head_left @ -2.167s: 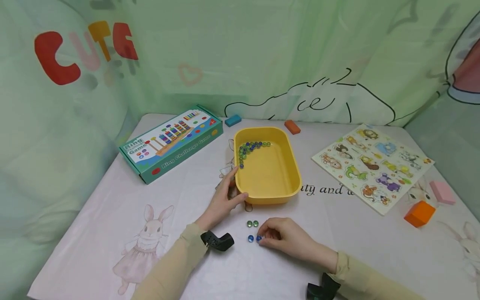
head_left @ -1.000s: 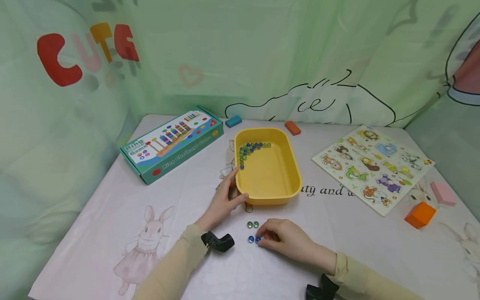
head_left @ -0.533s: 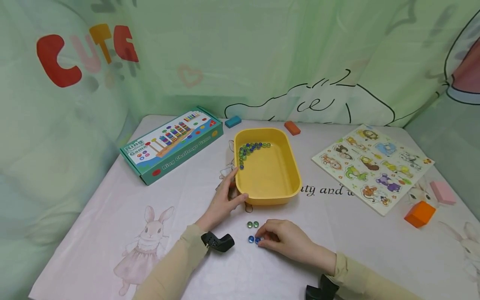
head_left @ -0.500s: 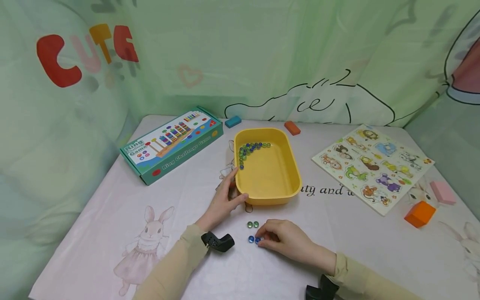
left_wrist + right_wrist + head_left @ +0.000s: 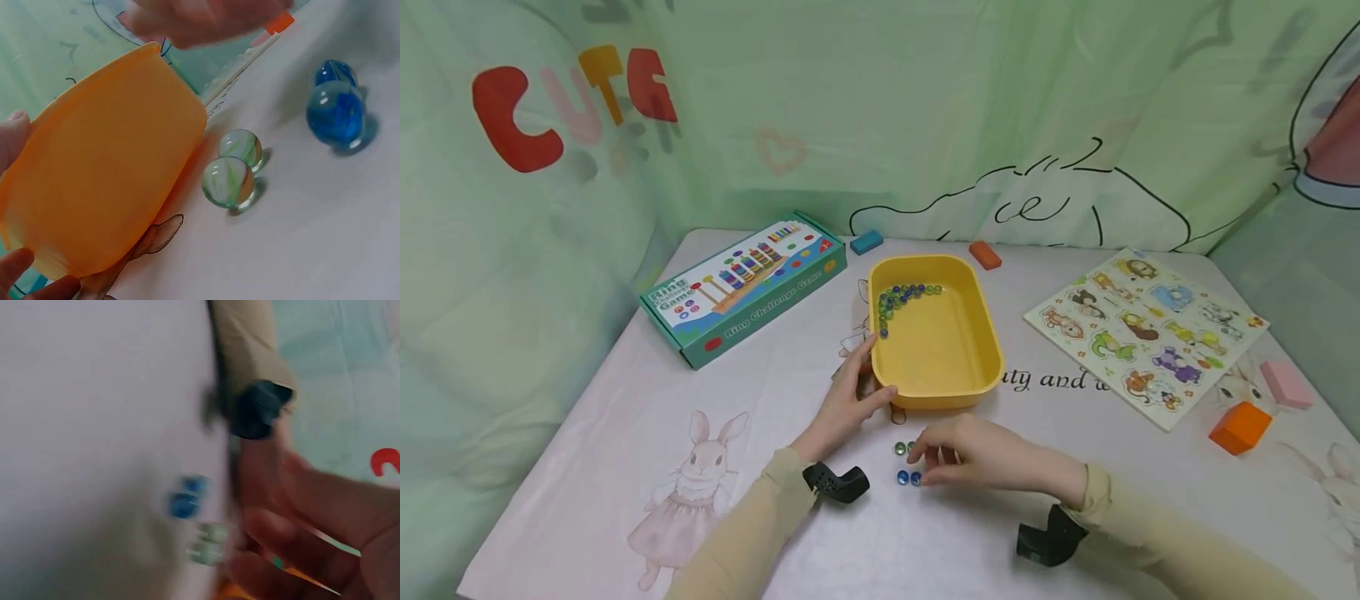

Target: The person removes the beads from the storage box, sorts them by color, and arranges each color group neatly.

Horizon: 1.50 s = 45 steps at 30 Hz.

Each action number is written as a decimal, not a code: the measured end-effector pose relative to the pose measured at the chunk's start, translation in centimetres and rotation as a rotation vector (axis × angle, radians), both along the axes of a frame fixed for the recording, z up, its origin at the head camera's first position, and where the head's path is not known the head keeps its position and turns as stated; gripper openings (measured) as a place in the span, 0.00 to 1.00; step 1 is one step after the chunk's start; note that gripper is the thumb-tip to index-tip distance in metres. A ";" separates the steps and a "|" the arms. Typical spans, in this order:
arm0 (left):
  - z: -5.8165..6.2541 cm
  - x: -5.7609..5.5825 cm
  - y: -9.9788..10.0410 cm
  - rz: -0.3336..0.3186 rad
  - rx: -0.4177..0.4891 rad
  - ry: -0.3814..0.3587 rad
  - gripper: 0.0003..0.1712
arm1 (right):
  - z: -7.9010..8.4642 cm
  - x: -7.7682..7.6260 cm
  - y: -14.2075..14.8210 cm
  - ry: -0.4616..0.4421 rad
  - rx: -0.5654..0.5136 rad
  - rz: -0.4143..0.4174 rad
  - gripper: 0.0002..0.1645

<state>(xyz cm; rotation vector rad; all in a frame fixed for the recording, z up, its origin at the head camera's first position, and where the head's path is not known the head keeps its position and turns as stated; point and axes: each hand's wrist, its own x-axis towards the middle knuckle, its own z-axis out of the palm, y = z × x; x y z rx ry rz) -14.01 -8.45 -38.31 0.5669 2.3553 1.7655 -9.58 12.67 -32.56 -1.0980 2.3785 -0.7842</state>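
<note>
My left hand (image 5: pixel 842 404) grips the near left corner of a yellow plastic tub (image 5: pixel 943 354), thumb by the front rim and fingers along the side. Several green and blue glass marbles (image 5: pixel 904 295) line the tub's far left corner. In front of the tub, two green marbles (image 5: pixel 229 181) sit side by side on the cloth. Nearer the person are two blue marbles (image 5: pixel 336 114), also close together. My right hand (image 5: pixel 988 454) hovers just right of both pairs, fingers loosely bent and holding nothing; it partly covers one green marble in the head view.
A green Ring Challenge Game box (image 5: pixel 745 287) lies at the back left. Behind the tub are a blue block (image 5: pixel 867 242) and an orange-red block (image 5: pixel 985 255). An animal puzzle board (image 5: pixel 1146 333), an orange block (image 5: pixel 1240 428) and a pink block (image 5: pixel 1287 385) lie to the right.
My right hand has slid the right blue marble closer to the other one, then let it go and lifted away. The left hand and the tub have stayed in place.
</note>
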 end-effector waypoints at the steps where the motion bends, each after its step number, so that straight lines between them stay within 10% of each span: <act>1: 0.5 0.2 0.0 -0.003 -0.002 -0.001 0.44 | 0.7 -0.5 -0.1 -0.013 0.008 0.045 0.11; 8: 0.9 0.5 -0.1 -0.003 0.001 0.001 0.44 | 5.1 -5.1 -0.5 -0.143 0.089 0.170 0.09; 20: -2.2 -0.8 -0.1 0.006 0.027 0.032 0.44 | 4.9 -13.7 -2.0 -0.178 0.128 -0.107 0.12; 45: -1.9 -1.0 -0.1 0.010 -0.017 0.033 0.45 | -0.8 -16.7 -5.3 0.029 0.312 -0.345 0.10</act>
